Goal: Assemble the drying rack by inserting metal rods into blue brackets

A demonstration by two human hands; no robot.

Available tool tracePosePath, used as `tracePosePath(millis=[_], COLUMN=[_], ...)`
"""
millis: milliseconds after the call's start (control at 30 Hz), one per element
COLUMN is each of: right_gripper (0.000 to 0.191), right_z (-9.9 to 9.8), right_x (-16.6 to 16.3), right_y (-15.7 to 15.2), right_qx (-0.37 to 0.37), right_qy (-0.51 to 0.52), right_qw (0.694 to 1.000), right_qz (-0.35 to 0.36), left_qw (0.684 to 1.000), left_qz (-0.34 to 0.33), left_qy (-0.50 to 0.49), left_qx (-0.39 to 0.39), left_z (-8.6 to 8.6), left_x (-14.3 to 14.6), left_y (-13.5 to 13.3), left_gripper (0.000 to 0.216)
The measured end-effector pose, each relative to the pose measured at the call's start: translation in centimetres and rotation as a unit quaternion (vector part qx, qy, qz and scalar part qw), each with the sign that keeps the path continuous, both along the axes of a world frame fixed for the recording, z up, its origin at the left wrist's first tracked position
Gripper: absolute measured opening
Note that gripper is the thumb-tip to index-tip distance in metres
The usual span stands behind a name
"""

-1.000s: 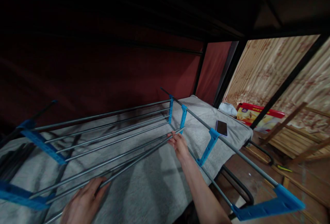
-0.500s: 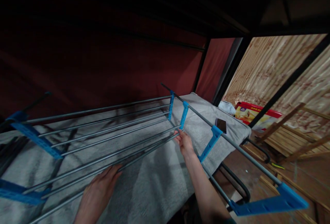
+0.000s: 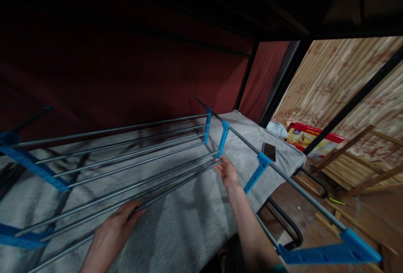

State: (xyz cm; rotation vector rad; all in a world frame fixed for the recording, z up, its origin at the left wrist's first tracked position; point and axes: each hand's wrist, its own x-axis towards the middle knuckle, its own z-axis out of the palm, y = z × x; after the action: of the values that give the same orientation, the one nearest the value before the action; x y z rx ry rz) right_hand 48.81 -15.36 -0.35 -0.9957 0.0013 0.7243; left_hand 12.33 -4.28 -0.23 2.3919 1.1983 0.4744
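A rack of grey metal tubes and blue plastic brackets lies on a grey blanket [image 3: 189, 222]. My left hand [image 3: 115, 229] is wrapped round the nearest metal tube [image 3: 176, 188], at lower left. Its far end is pinched by my right hand [image 3: 228, 173], close below a blue bracket [image 3: 223, 136]. The fingers partly hide that tube end, so I cannot tell whether it sits in the bracket. Several other tubes run across to the blue end pieces at left [image 3: 34, 168]. Nearer me on the right side are two more blue brackets, one being the large bracket [image 3: 330, 252].
A phone [image 3: 269, 152] lies on the blanket to the right. Beyond the bed's edge are a red and yellow box [image 3: 311, 139], a wooden frame [image 3: 355, 172] and a black metal bar [image 3: 288, 222]. Dark posts [image 3: 283, 82] and an overhead frame surround the bed.
My left hand has shifted slightly left and down along with the tube. My right hand stays by the bracket, its fingers slightly moved. The rack's left end appears further left.
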Motion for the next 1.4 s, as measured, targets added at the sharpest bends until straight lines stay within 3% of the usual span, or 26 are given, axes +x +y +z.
tracePosePath(millis=[200, 333, 500, 600, 700, 833, 933, 1000, 1100, 1167, 1233, 1400], right_gripper=[0.012, 0.015, 0.017, 0.014, 0.007, 0.017, 0.018, 0.016, 0.017, 0.018, 0.016, 0.011], right_z=[-0.1, -0.3, -0.6, -0.8, -1.2, -1.7, -1.9, -2.0, -2.3, -2.5, -2.7, -2.7], right_x=[0.6, 1.4, 2.2, 2.5, 2.8, 3.4, 3.7, 3.8, 4.0, 4.2, 4.4, 4.4], right_y=[-0.1, -0.5, -0.9, -1.2, -1.6, -2.0, -2.1, -2.2, -2.5, -2.5, -2.4, -2.1], right_qx=[0.002, -0.017, -0.027, -0.034, -0.045, -0.047, -0.048, -0.048, -0.044, -0.044, -0.05, -0.067], right_qy=[0.005, 0.017, 0.032, 0.026, 0.007, -0.019, -0.024, -0.021, -0.025, -0.026, -0.018, -0.003], right_qw=[1.0, 0.999, 0.996, 0.996, 0.995, 0.993, 0.994, 0.995, 0.995, 0.995, 0.995, 0.996], right_qz=[-0.021, -0.046, -0.075, -0.081, -0.087, -0.104, -0.091, -0.085, -0.087, -0.086, -0.079, -0.051], left_qw=[0.999, 0.998, 0.993, 0.979, 0.952, 0.924, 0.902, 0.858, 0.715, 0.631, 0.588, 0.528], left_qz=[-0.008, 0.023, 0.056, 0.124, 0.24, 0.342, 0.399, 0.429, 0.405, 0.382, 0.386, 0.422], left_qy=[0.03, 0.058, 0.075, 0.082, 0.073, 0.009, -0.117, -0.282, -0.55, -0.637, -0.667, -0.697], left_qx=[-0.008, -0.001, 0.075, 0.142, 0.173, 0.169, 0.121, 0.028, -0.15, -0.224, -0.244, -0.241], left_z=[0.8, 0.3, 0.0, 0.7, 1.6, 2.6, 2.7, 2.6, 2.7, 3.0, 3.4, 3.8], left_x=[0.6, -0.7, -2.5, -3.1, -3.5, -3.5, -3.5, -3.5, -3.4, -3.3, -3.2, -3.6], left_y=[-0.7, 0.1, 1.0, 0.5, -0.8, -1.9, -1.6, -1.1, -0.9, -1.0, -1.3, -1.5], left_gripper=[0.044, 0.042, 0.037, 0.031, 0.025, 0.02, 0.025, 0.034, 0.044, 0.04, 0.031, 0.017])
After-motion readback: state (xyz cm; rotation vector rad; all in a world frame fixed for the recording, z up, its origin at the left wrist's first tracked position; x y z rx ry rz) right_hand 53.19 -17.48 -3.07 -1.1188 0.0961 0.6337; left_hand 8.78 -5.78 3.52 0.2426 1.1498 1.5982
